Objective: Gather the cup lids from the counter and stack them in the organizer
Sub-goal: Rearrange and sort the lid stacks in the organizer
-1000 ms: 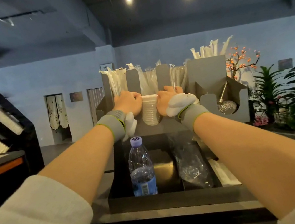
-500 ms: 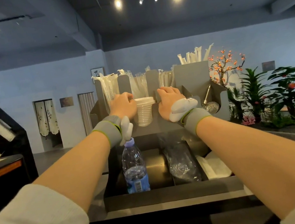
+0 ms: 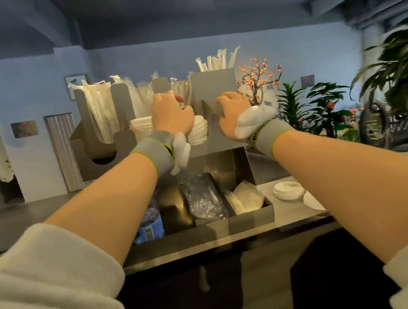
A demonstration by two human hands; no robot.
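Note:
A stack of white cup lids (image 3: 198,131) sits in a front slot of the grey organizer (image 3: 212,82). My left hand (image 3: 172,116) lies over the top of the stack, its fingers curled down around it. My right hand (image 3: 233,111) is just right of that slot, with its fingers curled against the organizer's divider wall; the fingertips are hidden. Another white stack (image 3: 142,127) stands in the slot to the left. Two loose white lids (image 3: 287,190) (image 3: 312,201) lie on the steel counter at the right.
Wrapped straws (image 3: 100,104) fill the organizer's back compartments. Below it a steel bin (image 3: 210,230) holds a water bottle (image 3: 148,224), a clear plastic bag (image 3: 203,200) and white packets (image 3: 246,195). Potted plants (image 3: 324,104) stand at the right.
The view has swung right and the two loose counter lids have come into sight. My left hand has moved onto the top of the stack; my right hand has shifted to the divider.

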